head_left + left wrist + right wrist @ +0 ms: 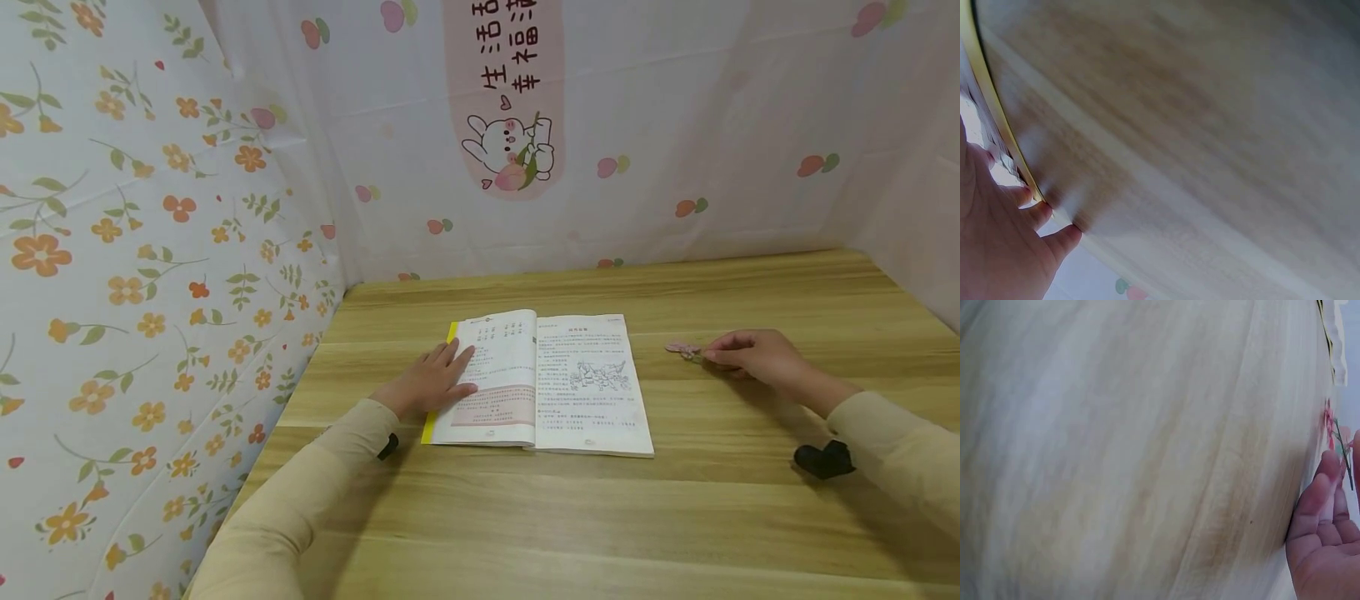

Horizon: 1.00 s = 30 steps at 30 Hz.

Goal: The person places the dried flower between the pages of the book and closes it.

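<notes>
An open book with printed pages and a line drawing lies on the table. My left hand rests on its left page with the fingers spread, close to the yellow cover edge. In the left wrist view, fingertips of the left hand reach past that yellow edge. To the right of the book, my right hand pinches a small pink flower sprig by its thin stem, low over the table. The right wrist view shows the sprig with reddish-pink blossoms and a green stem by the right hand's fingertips.
The wooden table spreads around the book. A patterned white cloth hangs behind it, and a flowered cloth stands along the left. Black wrist pieces show under the sleeves.
</notes>
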Available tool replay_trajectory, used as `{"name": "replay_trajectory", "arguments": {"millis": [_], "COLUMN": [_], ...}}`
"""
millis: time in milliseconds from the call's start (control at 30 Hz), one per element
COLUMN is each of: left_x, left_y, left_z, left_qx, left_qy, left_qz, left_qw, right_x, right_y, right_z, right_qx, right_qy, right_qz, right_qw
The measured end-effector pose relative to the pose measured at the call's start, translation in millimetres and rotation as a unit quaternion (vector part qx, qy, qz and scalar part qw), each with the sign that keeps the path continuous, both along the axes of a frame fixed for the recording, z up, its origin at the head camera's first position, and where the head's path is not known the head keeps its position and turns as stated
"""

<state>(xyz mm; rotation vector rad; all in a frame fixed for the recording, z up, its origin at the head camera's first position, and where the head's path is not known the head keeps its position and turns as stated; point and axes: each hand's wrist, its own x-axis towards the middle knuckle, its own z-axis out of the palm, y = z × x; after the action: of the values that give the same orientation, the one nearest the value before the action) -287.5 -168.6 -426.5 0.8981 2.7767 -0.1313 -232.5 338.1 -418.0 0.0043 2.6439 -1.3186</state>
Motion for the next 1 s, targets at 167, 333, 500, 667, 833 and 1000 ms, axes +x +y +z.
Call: {"name": "replay_trajectory", "arguments": {"millis": [167,333,500,667,833,1000], "left_x": [0.6,1.0,1.4,1.5,0.8,-0.1], "left_y": [0.5,0.9,1.1,0.3,-0.9,-0.6], "left_z": [1.1,1.7,2.8,2.3,1.5,0.7], "left_qx": [-0.004,-0.005,-0.006,-0.003,0.001,0.002], "left_qy": [0.001,-0.001,-0.004,-0.003,-0.006,-0.003], "left_qz": [-0.001,-0.001,0.0,-0.001,-0.001,-0.003], "left_qw": [1.0,1.0,1.0,1.0,1.0,1.0], "right_x": [-1.0,-1.2,-1.3,-2.9,-5.4,-8.2], "right_y": [-4.2,-9.0,-16.1,-28.7,-46.3,-68.2], "right_z": [1.8,3.5,4.7,6.1,7.9,8.8], "right_qx": [-0.005,-0.02,-0.03,-0.032,-0.065,-0.095], "right_qy": [-0.009,-0.013,-0.016,-0.019,-0.027,-0.032], "right_qz": [-0.008,-0.016,-0.016,-0.004,0.0,-0.002], "right_qw": [0.9999,0.9996,0.9993,0.9993,0.9975,0.9949]}}
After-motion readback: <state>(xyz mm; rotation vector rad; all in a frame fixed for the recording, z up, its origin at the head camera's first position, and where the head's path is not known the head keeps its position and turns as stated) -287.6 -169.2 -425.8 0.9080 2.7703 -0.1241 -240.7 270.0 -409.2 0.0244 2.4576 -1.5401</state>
